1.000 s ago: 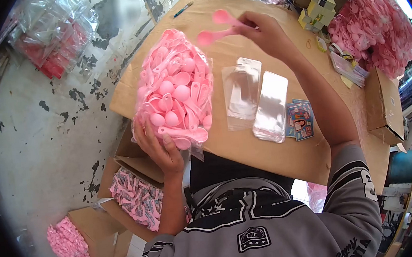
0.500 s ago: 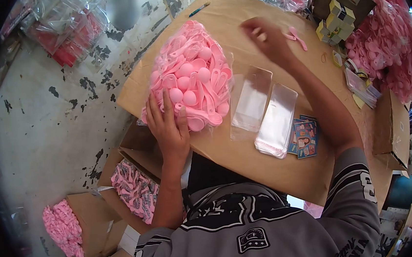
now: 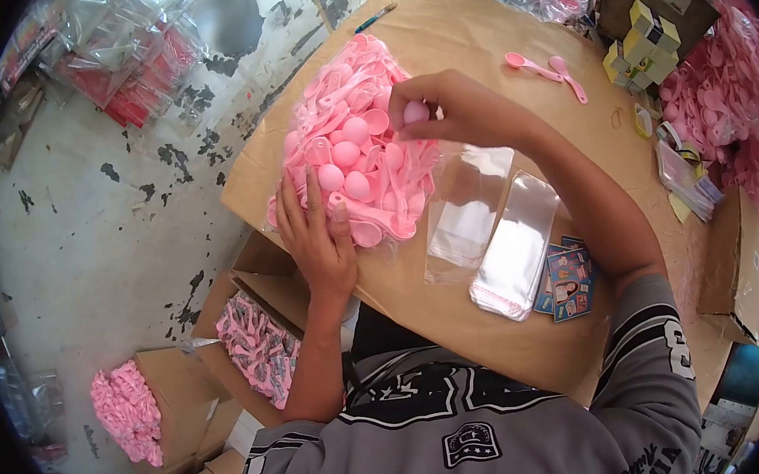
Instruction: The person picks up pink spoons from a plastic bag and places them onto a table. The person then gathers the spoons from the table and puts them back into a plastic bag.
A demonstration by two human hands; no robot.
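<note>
Left hand (image 3: pixel 320 253): pressed spoon bag (image 3: pixel 354 205), fingers slightly apart.
Right hand (image 3: pixel 459 111): curled around spoon (image 3: pixel 415 112); couldn't tell if clamped.
Loose spoons (image 3: pixel 558 64): lay apart, two already out.

A packing workshop, by its paper-covered table (image 3: pixel 392 281), open cartons (image 3: pixel 177 399) (spoon-filled) and clear bags (image 3: pixel 132 42).

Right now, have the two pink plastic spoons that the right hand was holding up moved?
Yes, the pink spoons moved toward the stacked yellow boxes and now lie on the brown-covered table, out of the right hand.
</note>
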